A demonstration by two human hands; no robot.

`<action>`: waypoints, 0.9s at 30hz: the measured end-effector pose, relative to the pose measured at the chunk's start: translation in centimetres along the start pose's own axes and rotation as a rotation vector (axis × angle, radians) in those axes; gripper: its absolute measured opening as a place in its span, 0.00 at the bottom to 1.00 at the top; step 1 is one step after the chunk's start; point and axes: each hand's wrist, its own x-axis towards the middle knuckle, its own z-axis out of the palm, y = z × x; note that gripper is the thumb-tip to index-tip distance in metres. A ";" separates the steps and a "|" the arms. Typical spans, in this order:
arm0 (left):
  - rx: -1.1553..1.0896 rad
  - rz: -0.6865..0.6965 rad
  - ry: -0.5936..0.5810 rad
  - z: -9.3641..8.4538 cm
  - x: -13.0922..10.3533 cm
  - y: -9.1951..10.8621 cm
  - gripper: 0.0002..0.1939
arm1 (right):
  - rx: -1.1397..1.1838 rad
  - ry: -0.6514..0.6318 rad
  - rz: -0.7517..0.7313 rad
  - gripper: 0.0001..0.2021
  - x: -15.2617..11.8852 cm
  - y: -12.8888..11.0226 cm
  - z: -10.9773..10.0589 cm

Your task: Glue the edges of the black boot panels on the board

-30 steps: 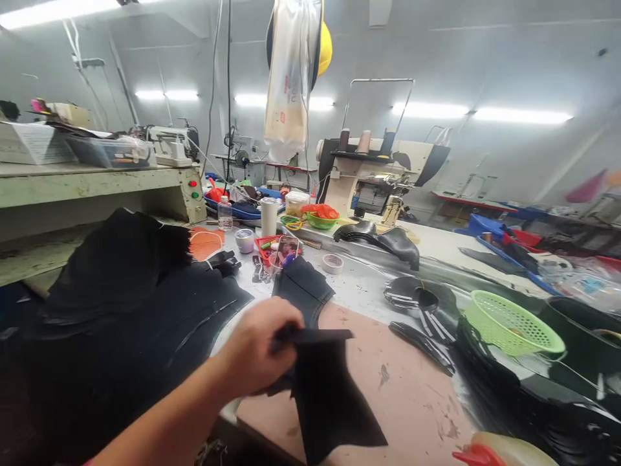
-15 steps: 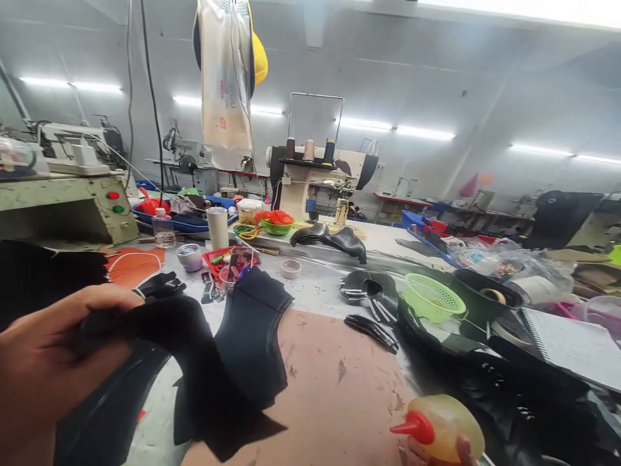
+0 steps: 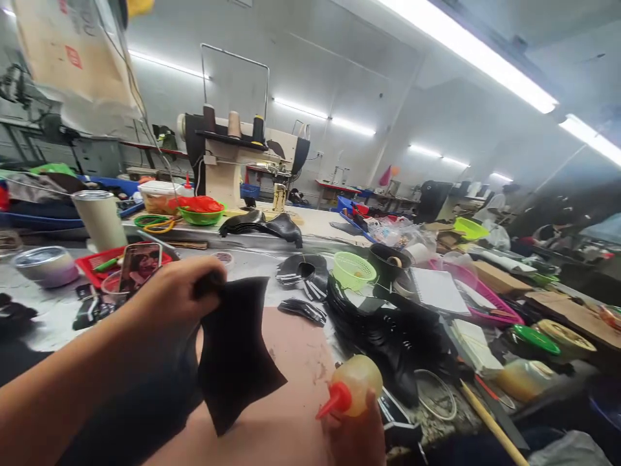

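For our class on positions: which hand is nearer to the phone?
Left. The left hand, holding a black piece, is just right of the phone; the right hand, gripping the bottle, is farther right and lower in view.

A sewing workshop, with a bulky sewing machine [image 3: 223, 186], thread cones [image 3: 234, 125], stacked black pieces [image 3: 378, 336] and tube lights [image 3: 352, 125].

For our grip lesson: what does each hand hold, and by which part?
Left hand: black piece, by its upper corner. Right hand: red-nozzled bottle, by its body.
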 end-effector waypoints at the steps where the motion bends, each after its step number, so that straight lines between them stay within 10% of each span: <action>1: 0.001 0.030 -0.052 1.2 1.7 0.0 0.13 | -0.006 0.000 -0.013 0.30 0.3 0.2 -0.3; 11: 0.098 0.163 -0.253 9.8 11.6 -0.6 0.11 | 0.060 -0.009 0.042 0.23 0.1 -0.6 2.2; 27: 0.327 0.003 -0.350 8.2 14.3 -6.3 0.16 | 0.024 -0.056 0.164 0.31 0.2 -0.8 2.0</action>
